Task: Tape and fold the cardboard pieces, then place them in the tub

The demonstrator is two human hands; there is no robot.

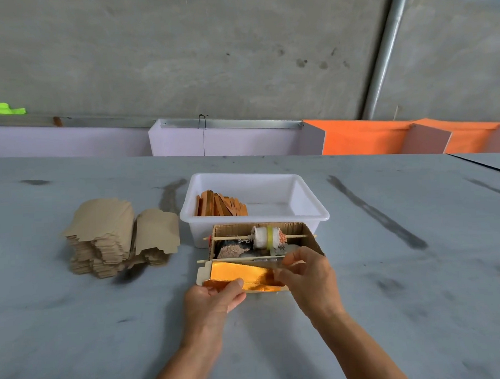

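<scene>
Taping is the step in hand. My left hand (216,298) pinches the near flap of the gold-faced cardboard piece (241,275), which lies just in front of the white tub (310,212). My right hand (302,273) pinches a strip of clear tape (267,261) drawn over the piece. Next, I judge, I press the strip flat, then fold.

Between piece and tub sits the cardboard tape dispenser (311,235), so I must lift over it. Finished pieces (219,206) lean in the tub; the blank stack (110,238) waits left of it.
</scene>
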